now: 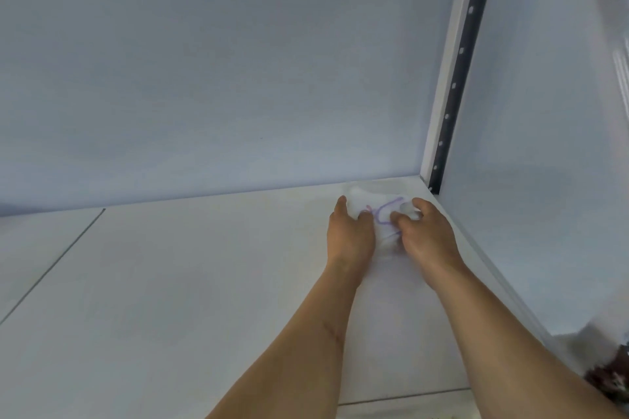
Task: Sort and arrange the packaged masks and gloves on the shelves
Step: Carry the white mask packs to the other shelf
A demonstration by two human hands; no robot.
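From the head view, both your hands are on one clear packet with purple marking [381, 214], lying on the white shelf [170, 282] in its far right corner, near the perforated upright [456, 78]. Your left hand [350, 235] pinches its left edge; your right hand [425, 231] curls over its right side. The packet's long axis seems to run left to right, squarely between them, neither hand nearer.

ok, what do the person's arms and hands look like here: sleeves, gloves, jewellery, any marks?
Both arms are bare as far as the frame shows: no sleeves in view. The left hand and right hand wear no gloves, and no rings, watch or bands show. The left forearm has a thin line-shaped mark along its inner side. Nails are too small to judge.
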